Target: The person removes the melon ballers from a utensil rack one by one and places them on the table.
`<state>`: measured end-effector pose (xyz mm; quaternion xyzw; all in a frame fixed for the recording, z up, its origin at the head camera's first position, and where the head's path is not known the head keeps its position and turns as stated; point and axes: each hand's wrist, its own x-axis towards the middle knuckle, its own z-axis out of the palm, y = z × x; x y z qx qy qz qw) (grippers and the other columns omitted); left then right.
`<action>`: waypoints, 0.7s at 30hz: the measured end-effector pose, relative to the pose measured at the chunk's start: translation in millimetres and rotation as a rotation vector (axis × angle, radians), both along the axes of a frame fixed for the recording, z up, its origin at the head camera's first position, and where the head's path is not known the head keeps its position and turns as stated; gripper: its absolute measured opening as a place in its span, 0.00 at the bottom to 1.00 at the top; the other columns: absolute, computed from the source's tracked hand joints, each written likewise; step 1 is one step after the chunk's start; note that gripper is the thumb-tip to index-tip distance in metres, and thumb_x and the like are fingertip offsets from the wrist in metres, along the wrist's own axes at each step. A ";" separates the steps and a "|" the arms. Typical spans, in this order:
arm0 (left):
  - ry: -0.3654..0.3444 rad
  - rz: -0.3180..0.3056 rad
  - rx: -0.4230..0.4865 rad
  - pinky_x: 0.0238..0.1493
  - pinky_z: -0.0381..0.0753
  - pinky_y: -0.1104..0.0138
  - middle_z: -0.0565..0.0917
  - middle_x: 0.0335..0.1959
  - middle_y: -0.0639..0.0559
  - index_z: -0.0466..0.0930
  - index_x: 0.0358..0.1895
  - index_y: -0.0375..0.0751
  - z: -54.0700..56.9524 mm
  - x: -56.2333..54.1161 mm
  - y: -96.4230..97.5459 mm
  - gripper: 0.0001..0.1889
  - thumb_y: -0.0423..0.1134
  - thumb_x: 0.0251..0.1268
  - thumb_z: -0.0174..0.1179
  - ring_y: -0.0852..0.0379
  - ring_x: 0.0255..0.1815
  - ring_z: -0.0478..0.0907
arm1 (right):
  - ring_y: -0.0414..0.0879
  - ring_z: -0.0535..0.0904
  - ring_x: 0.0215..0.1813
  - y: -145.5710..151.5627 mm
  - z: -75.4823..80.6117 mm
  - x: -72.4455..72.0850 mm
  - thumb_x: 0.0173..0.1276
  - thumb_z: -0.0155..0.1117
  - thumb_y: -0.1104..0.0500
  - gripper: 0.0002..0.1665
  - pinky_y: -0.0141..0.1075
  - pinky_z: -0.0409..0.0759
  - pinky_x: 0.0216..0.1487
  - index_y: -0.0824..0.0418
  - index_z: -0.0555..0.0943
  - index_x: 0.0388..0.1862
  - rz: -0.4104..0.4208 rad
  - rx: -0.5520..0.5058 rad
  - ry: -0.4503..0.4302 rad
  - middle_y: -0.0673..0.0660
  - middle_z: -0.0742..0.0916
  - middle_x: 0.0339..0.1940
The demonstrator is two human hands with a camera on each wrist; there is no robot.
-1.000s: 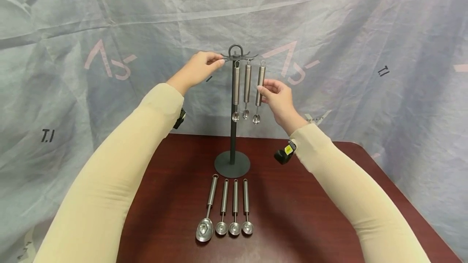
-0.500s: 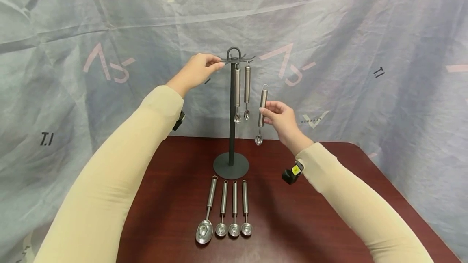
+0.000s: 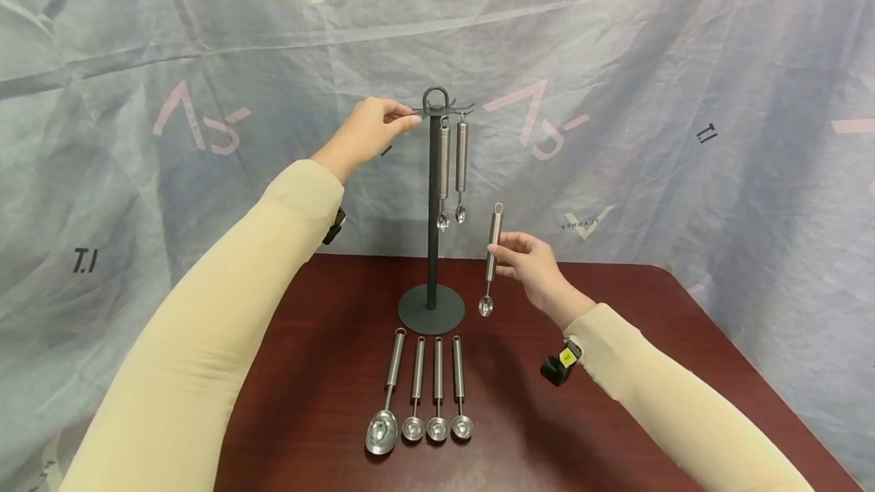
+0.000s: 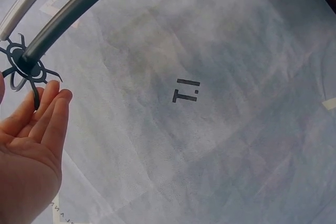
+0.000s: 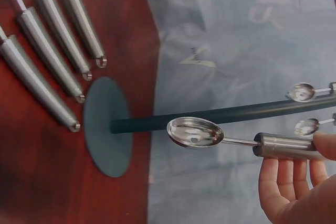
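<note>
My left hand [image 3: 372, 129] pinches a hook at the top left of a dark grey hanging rack [image 3: 433, 249]. In the left wrist view its fingers [image 4: 52, 119] lie against that hook; the thumb is mostly cut off. To the right of the rack, my right hand [image 3: 536, 270] holds a metal spoon [image 3: 494, 245] by its handle between thumb and fingers. The spoon hangs bowl down, loop up, above the table. Its oval bowl [image 5: 195, 131] shows in the right wrist view. Two spoons, one [image 3: 444, 165] nearer the pole and another [image 3: 461, 158], hang from the rack's hooks.
Several metal spoons lie in a row before the rack's round base [image 3: 431, 310], bowls toward me. The leftmost spoon [image 3: 381, 431] has a larger oval bowl. The dark red table [image 3: 615, 401] ends at a grey printed cloth [image 3: 649, 135].
My right hand has lowered the spoon from hook height, down and slightly right, away from the rack. The left hand stays on the hook.
</note>
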<state>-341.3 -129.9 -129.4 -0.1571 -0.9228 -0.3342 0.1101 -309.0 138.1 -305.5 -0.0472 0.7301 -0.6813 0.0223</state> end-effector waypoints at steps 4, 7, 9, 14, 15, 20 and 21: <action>0.000 0.009 -0.001 0.64 0.73 0.59 0.78 0.62 0.47 0.73 0.66 0.42 1.2 1.2 0.5 0.26 0.54 0.73 0.52 0.52 0.62 0.73 | 0.40 0.78 0.42 5.0 -15.2 3.1 0.70 0.62 0.61 0.18 0.33 0.84 0.46 0.67 0.74 0.56 0.026 0.000 -0.039 0.48 0.79 0.40; 0.005 0.014 -0.016 0.63 0.73 0.58 0.78 0.62 0.47 0.74 0.65 0.42 2.0 0.9 -0.2 0.26 0.54 0.73 0.52 0.51 0.62 0.74 | 0.40 0.78 0.41 8.0 -26.4 6.4 0.71 0.61 0.61 0.20 0.34 0.85 0.46 0.69 0.72 0.57 0.046 0.006 -0.070 0.49 0.79 0.40; 0.009 0.017 -0.027 0.63 0.73 0.58 0.78 0.61 0.47 0.74 0.65 0.42 1.8 1.5 -0.9 0.26 0.54 0.73 0.52 0.51 0.61 0.74 | 0.41 0.78 0.40 9.8 -32.7 9.1 0.71 0.61 0.62 0.22 0.35 0.85 0.47 0.70 0.72 0.59 0.061 0.015 -0.088 0.49 0.79 0.40; 0.024 0.016 -0.024 0.63 0.74 0.58 0.78 0.61 0.45 0.74 0.64 0.40 0.0 3.6 -0.5 0.25 0.53 0.72 0.53 0.50 0.61 0.74 | 0.42 0.78 0.39 12.9 -43.5 15.4 0.70 0.62 0.61 0.23 0.37 0.85 0.47 0.70 0.71 0.60 0.069 0.035 -0.132 0.51 0.79 0.40; 0.027 0.018 -0.019 0.63 0.74 0.58 0.78 0.60 0.45 0.75 0.64 0.40 0.0 4.1 0.2 0.25 0.53 0.72 0.53 0.51 0.61 0.74 | 0.42 0.79 0.38 13.1 -45.6 16.3 0.70 0.62 0.62 0.23 0.37 0.85 0.47 0.71 0.71 0.59 0.068 0.031 -0.138 0.51 0.79 0.40; 0.039 0.009 -0.019 0.63 0.73 0.60 0.79 0.60 0.46 0.75 0.64 0.41 1.8 5.1 1.4 0.25 0.53 0.72 0.53 0.52 0.61 0.74 | 0.43 0.80 0.35 11.1 -57.4 21.4 0.69 0.62 0.63 0.21 0.40 0.85 0.47 0.74 0.72 0.56 0.074 0.052 -0.173 0.53 0.81 0.37; 0.035 0.009 -0.018 0.63 0.73 0.60 0.79 0.60 0.47 0.75 0.64 0.41 2.4 5.0 1.0 0.25 0.53 0.72 0.53 0.52 0.61 0.74 | 0.43 0.80 0.34 10.0 -59.7 22.5 0.69 0.63 0.64 0.20 0.41 0.86 0.46 0.74 0.73 0.55 0.077 0.063 -0.180 0.53 0.82 0.37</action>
